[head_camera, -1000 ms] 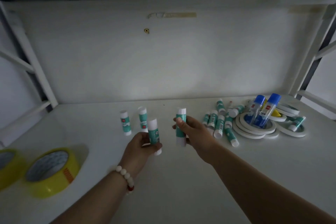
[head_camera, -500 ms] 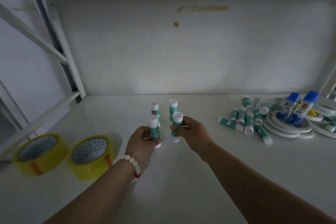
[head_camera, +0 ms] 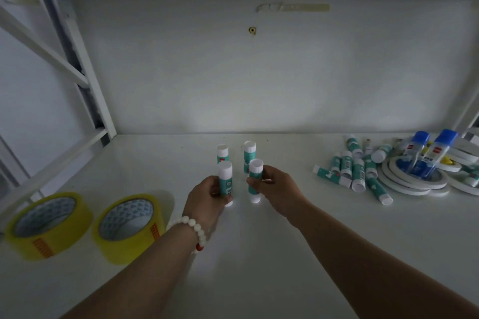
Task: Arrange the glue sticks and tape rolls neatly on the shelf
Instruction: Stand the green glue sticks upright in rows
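The left hand (head_camera: 208, 194) is closed around one upright glue stick (head_camera: 225, 181), and the right hand (head_camera: 277, 190) pinches a second glue stick (head_camera: 255, 181) just beside it, both bases at the white shelf (head_camera: 259, 267). Two more sticks (head_camera: 223, 154) stand just behind. Two yellow tape rolls (head_camera: 129, 228) sit to the left; a heap of glue sticks (head_camera: 355, 171) and flat white tape rolls (head_camera: 412, 184) lies well off right, against a white back wall (head_camera: 259, 80).

A strip of beige masking tape (head_camera: 294, 7) sticks to the white back wall (head_camera: 285, 72) at twelve o'clock, with a small yellowish wall fitting (head_camera: 252, 30) just below its left end. White diagonal braces (head_camera: 44, 44) cross the frame at nine o'clock.
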